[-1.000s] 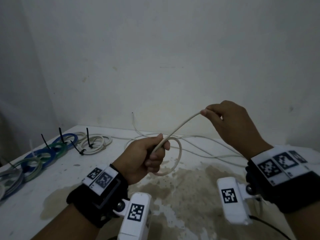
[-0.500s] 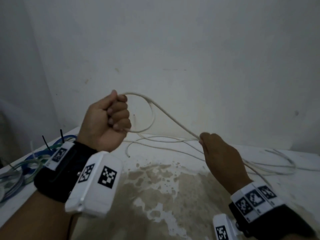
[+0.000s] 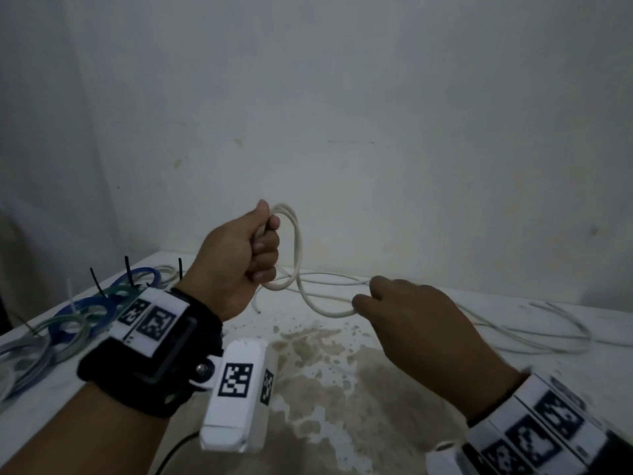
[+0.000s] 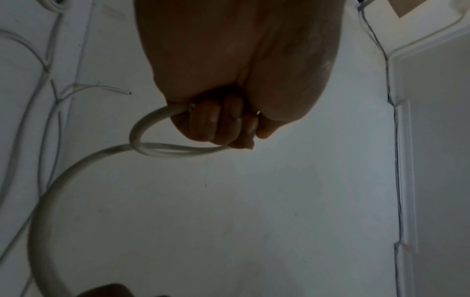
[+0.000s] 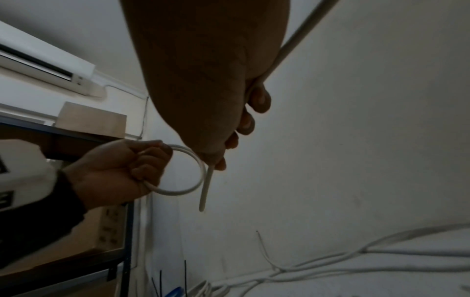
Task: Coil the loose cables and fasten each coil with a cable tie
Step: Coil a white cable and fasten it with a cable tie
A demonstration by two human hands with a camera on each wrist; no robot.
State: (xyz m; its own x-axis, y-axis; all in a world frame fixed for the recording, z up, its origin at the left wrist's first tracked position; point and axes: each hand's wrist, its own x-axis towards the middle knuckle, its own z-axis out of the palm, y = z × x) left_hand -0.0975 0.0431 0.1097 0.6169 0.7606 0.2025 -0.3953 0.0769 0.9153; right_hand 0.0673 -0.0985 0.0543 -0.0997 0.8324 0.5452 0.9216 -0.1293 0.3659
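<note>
White cable (image 3: 297, 250): round, off-white jacket, partly wound into a small loop held in the air above the stained table (image 3: 342, 389). Its loose length trails to the right across the tabletop in slack curves, near the wall.

Left hand (image 3: 239, 258): raised, fist closed round the gathered loop, fingers (image 4: 216, 122) curled tight over the strands.

Right hand (image 3: 411, 323): lower, just right of the loop, fingers curled round the running cable, which passes through the palm in the right wrist view.

Tied coils (image 3: 85, 310), blue, green and white, lie at the table's left edge, black cable ties (image 3: 127, 269) sticking up.
</note>
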